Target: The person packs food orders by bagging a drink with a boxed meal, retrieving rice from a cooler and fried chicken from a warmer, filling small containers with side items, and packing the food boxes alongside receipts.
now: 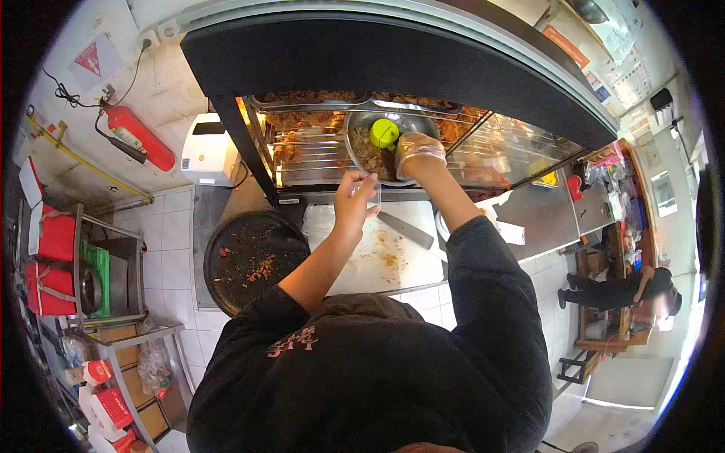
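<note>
A metal bowl [404,115] with shredded food [368,155] in it stands on the wire rack of a lit display cabinet. My right hand [420,153], in a clear plastic glove, is closed at the bowl's right side beside a bright green cup-like scoop [384,134]; how its fingers meet the scoop is hidden. Just below the bowl, my bare left hand [355,204] holds a small clear container [375,198]. A wide knife [408,230] lies under it on a white cutting board [362,260] with brown crumbs.
A round black tray [253,260] with food scraps lies left of the board. The cabinet's dark frame [377,57] overhangs the bowl. A white printer-like device [208,155] and a red extinguisher [140,136] are at left. Another person [623,291] stands far right.
</note>
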